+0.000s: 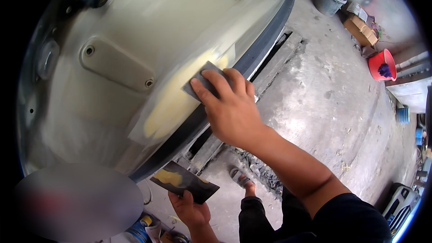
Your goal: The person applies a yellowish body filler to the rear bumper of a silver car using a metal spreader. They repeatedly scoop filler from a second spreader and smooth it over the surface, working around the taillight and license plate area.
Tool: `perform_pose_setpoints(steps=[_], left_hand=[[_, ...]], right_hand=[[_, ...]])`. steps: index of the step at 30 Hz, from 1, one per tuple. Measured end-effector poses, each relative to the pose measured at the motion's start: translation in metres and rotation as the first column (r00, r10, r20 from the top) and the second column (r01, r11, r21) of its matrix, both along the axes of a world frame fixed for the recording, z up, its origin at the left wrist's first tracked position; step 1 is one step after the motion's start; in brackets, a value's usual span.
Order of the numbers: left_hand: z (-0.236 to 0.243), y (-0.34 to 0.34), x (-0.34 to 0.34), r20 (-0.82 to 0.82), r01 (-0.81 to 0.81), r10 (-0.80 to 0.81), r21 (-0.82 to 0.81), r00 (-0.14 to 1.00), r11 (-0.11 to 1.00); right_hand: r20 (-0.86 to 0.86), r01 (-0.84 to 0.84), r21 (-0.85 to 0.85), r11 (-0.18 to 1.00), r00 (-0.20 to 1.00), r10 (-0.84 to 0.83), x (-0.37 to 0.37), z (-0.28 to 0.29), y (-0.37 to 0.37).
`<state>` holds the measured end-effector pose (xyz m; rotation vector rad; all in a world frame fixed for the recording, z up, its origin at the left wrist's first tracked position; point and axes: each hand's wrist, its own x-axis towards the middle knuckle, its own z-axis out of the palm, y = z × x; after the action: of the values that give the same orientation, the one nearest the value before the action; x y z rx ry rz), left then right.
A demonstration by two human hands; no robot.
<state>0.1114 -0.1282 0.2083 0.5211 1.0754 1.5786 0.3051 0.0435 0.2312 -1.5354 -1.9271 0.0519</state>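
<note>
A large pale curved metal vehicle panel [121, 22] fills the upper left, bordered on its lower right by a long dark trim strip [258, 56], with a smeared yellow patch [168, 105] on the panel just inside that strip. The right hand [234, 112] holds a flat grey rectangular spreader [188, 89] against the patch; nearer the wearer, to its lower left, the left hand [191, 209] holds a flat dark rectangular plate [193, 186] bearing yellow paste [168, 177]. Rightward, on the grey concrete floor [310, 90], stand a round grey bucket [328, 2], then a brown cardboard box [360, 31], then a round red tub [377, 67], farthest to nearest.
</note>
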Motion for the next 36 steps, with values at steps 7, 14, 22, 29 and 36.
perform_pose_setpoints(steps=[7,14,22,29,36], left_hand=[[-0.003,-0.003,0.005,-0.005,-0.030,0.029,-0.014,1.000,0.999],[-0.002,0.011,0.021,-0.022,0.014,-0.014,0.010,1.000,1.000],[0.018,0.062,0.060,-0.094,0.052,-0.040,0.130,0.995,0.990],[0.029,0.079,0.094,-0.129,0.001,0.014,0.115,0.991,0.993],[0.025,0.080,0.107,-0.168,-0.013,0.035,0.130,0.985,0.991]], right_hand=[[-0.069,0.045,0.107,0.993,0.997,-0.038,0.047,0.012,0.032],[0.039,-0.022,-0.060,0.998,0.999,0.024,0.046,0.001,0.013],[-0.349,-0.255,-0.157,0.954,0.918,0.188,0.089,0.010,-0.054],[-0.333,-0.307,-0.134,0.942,0.909,0.249,0.103,0.007,-0.061],[-0.191,-0.316,-0.163,0.935,0.939,0.285,0.095,0.019,-0.064]])
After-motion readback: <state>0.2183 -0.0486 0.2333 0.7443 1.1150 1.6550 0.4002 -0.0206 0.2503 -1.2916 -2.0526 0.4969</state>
